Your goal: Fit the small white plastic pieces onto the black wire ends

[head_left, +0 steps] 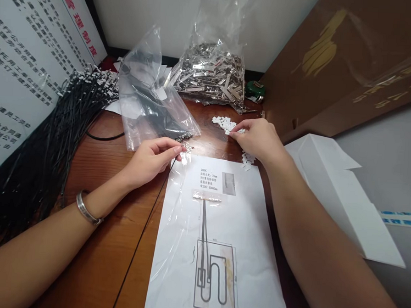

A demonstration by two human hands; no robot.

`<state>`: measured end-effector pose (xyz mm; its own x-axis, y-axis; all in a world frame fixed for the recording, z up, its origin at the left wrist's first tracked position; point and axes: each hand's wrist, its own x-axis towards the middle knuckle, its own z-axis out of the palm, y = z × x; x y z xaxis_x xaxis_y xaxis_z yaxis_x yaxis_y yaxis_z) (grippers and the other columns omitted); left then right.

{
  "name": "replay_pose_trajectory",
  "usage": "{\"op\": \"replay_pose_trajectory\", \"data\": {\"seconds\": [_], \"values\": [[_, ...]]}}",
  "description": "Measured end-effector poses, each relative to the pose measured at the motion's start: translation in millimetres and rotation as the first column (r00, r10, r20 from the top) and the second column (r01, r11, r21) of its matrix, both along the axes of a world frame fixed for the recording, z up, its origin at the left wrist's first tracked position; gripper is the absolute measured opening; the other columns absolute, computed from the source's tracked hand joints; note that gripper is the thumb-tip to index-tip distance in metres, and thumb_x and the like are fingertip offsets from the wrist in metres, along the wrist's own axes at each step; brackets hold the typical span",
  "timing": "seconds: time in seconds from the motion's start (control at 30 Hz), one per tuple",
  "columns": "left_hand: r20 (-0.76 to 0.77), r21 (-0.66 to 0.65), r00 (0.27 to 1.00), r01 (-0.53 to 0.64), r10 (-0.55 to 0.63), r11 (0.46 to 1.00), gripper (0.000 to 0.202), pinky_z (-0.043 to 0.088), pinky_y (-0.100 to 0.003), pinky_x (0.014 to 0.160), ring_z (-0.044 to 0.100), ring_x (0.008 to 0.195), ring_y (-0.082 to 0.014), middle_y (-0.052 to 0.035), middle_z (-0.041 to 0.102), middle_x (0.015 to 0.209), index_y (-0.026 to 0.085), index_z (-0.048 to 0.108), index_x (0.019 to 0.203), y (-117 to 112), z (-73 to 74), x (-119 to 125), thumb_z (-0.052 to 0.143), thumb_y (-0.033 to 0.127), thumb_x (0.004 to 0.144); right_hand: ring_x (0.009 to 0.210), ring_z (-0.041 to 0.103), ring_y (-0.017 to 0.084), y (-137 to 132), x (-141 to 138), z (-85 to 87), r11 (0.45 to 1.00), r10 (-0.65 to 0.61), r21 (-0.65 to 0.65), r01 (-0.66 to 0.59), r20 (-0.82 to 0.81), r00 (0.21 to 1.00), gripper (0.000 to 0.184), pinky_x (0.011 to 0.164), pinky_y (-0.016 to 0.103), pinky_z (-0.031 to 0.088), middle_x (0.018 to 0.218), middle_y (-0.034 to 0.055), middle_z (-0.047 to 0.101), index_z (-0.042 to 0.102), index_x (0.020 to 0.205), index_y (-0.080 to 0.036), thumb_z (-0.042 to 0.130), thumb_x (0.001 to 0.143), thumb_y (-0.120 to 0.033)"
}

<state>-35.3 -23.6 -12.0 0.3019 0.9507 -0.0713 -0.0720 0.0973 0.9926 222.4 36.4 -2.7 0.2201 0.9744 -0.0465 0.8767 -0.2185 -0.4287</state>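
Between the thumb and fingers of my left hand (pixel 155 160), a thin black wire (pixel 146 224) is pinched at its upper end. The rest of it runs down across the brown table. My right hand (pixel 259 136) reaches into a pile of small white plastic pieces (pixel 224 123), which look like connector housings. Its thumb and forefinger are closed at the pile's edge; whether a piece is between them is hidden. More white pieces (pixel 248 160) lie under that wrist. Small metallic bits (pixel 187 147) are scattered just beyond my left fingertips.
A printed diagram sheet (pixel 175 262) lies in front. Behind are a clear bag (pixel 139 109) with dark contents and a bag of metal strips (pixel 209 76), beside a green tape measure (pixel 255 91). Many black wires (pixel 54 155) hang at left. A brown box (pixel 293 62) and folded white card (pixel 344 193) flank the right.
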Motion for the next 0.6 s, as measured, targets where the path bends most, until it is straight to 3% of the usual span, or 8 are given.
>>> {"op": "replay_pose_trajectory", "data": {"seconds": [0.13, 0.23, 0.27, 0.33, 0.47, 0.53, 0.6], "values": [[0.012, -0.013, 1.000, -0.007, 0.007, 1.000, 0.022, 0.019, -0.020, 0.038, 0.034, 0.041, -0.0015, 0.0017, 0.061, 0.065, 0.014, 0.069, 0.082, -0.3, -0.2, 0.5, 0.076, 0.034, 0.076, 0.074, 0.057, 0.023, -6.9, -5.6, 14.7, 1.000, 0.005, -0.021, -0.005, -0.011, 1.000, 0.005, 0.068, 0.035, 0.044, 0.072, 0.0058, 0.062, 0.072, 0.076, -0.021, 0.068, 0.074, -0.023], [0.032, -0.023, 0.998, -0.046, 0.047, 0.999, 0.025, 0.019, -0.020, 0.038, 0.033, 0.040, -0.0016, 0.0020, 0.060, 0.064, 0.014, 0.069, 0.081, -0.5, 1.3, 2.3, 0.079, 0.035, 0.072, 0.069, 0.057, 0.019, -20.6, -28.6, 30.3, 0.995, 0.071, 0.080, -0.053, -0.241, 0.968, 0.004, 0.065, 0.033, 0.044, 0.069, 0.0041, 0.062, 0.069, 0.074, -0.019, 0.067, 0.075, -0.022], [0.034, -0.021, 0.997, -0.068, 0.068, 0.997, 0.026, 0.019, -0.020, 0.038, 0.033, 0.040, -0.0018, 0.0020, 0.060, 0.063, 0.014, 0.069, 0.081, -0.4, 1.6, 2.8, 0.079, 0.036, 0.070, 0.069, 0.057, 0.018, -25.7, -39.6, 32.4, 0.984, 0.133, 0.157, -0.080, -0.367, 0.921, 0.005, 0.064, 0.032, 0.044, 0.072, 0.0040, 0.063, 0.069, 0.074, -0.018, 0.068, 0.076, -0.023], [0.027, 0.005, 0.993, -0.116, 0.116, 0.993, 0.026, 0.021, -0.020, 0.039, 0.033, 0.041, -0.0023, 0.0019, 0.060, 0.062, 0.015, 0.069, 0.079, 0.0, 1.5, 3.2, 0.080, 0.036, 0.070, 0.070, 0.058, 0.016, -35.0, -63.0, 29.3, 0.953, 0.272, 0.278, -0.121, -0.604, 0.750, 0.007, 0.062, 0.030, 0.044, 0.076, 0.0043, 0.065, 0.068, 0.076, -0.017, 0.070, 0.076, -0.024], [-0.021, 0.116, 0.985, -0.166, 0.170, 0.979, 0.023, 0.027, -0.021, 0.042, 0.039, 0.047, -0.0047, 0.0010, 0.061, 0.062, 0.016, 0.071, 0.079, 0.7, -1.1, 1.0, 0.077, 0.037, 0.073, 0.067, 0.056, 0.013, -46.6, -98.1, 6.4, 0.948, 0.318, 0.286, -0.139, -0.875, 0.366, 0.015, 0.056, 0.027, 0.043, 0.069, 0.0009, 0.061, 0.066, 0.076, -0.018, 0.075, 0.073, -0.030], [-0.049, 0.146, 0.986, -0.152, 0.161, 0.977, 0.022, 0.030, -0.021, 0.044, 0.043, 0.050, -0.0063, 0.0005, 0.062, 0.063, 0.016, 0.072, 0.080, 0.5, -2.0, -0.5, 0.076, 0.037, 0.074, 0.066, 0.055, 0.012, -48.9, -104.9, -2.1, 0.952, 0.302, 0.274, -0.138, -0.916, 0.263, 0.014, 0.053, 0.025, 0.041, 0.068, -0.0004, 0.059, 0.067, 0.077, -0.019, 0.075, 0.074, -0.029], [-0.065, 0.162, 0.987, -0.137, 0.149, 0.977, 0.020, 0.032, -0.022, 0.046, 0.046, 0.052, -0.0074, 0.0002, 0.063, 0.064, 0.017, 0.072, 0.080, 0.1, -1.8, -1.6, 0.075, 0.036, 0.075, 0.067, 0.055, 0.011, -49.5, -106.1, -5.4, 0.956, 0.290, 0.270, -0.116, -0.929, 0.230, 0.011, 0.052, 0.024, 0.040, 0.069, -0.0004, 0.059, 0.068, 0.076, -0.019, 0.075, 0.074, -0.027]]}}
